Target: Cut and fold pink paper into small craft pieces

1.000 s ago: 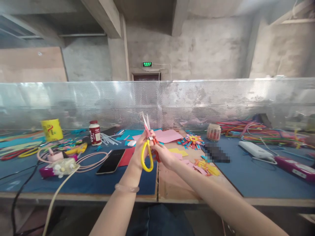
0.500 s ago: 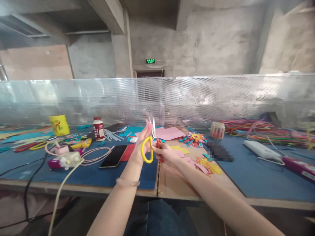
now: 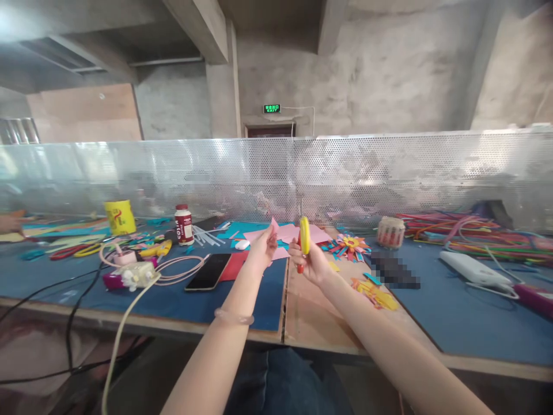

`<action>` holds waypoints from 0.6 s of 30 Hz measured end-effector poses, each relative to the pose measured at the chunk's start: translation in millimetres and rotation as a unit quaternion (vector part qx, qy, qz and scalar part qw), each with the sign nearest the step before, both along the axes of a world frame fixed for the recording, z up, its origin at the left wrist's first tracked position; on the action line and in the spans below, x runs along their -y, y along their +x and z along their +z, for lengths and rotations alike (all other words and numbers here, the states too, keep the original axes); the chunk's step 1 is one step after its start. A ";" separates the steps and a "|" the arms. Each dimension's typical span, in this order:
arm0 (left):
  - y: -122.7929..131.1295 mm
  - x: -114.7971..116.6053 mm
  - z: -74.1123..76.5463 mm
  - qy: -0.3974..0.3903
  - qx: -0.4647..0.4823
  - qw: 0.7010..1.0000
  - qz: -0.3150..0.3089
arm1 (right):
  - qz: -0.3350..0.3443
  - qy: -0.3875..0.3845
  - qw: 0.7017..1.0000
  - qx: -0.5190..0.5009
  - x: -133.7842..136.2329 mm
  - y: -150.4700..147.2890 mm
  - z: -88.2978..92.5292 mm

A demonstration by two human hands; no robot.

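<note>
The person's left hand is raised over the bench, fingers pinched on a small pink paper scrap held upright. Just beside it, the right hand has its fingers clenched around the scissors, yellow loop on top, red one below. A dark phone lies to the left, a paper flower to the right

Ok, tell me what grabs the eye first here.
Centre frame, the right hand grips yellow-handled scissors while the left hand pinches a pink scrap. Just right of them lies a bright paper flower. A perforated metal screen spans the whole back.
</note>
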State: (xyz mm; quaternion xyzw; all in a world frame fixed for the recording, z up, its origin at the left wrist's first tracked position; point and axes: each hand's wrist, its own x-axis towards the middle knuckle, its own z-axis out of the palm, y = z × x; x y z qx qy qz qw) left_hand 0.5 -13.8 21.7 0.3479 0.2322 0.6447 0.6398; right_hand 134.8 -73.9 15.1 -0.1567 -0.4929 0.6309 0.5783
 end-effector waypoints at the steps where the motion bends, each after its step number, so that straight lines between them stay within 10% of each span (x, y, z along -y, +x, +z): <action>1: 1.0 -0.1 -1.2 -0.002 -0.003 1.000 0.010 | 0.016 0.012 1.000 0.005 3.3 4.9 4.6; 9: 10.5 10.0 -7.3 -0.009 -0.090 0.995 -0.039 | -0.161 0.096 0.971 0.149 21.7 45.1 35.3; 18: 8.8 7.7 -6.6 -0.025 -0.102 0.993 -0.047 | 0.085 0.015 0.993 -0.082 -2.6 56.4 22.4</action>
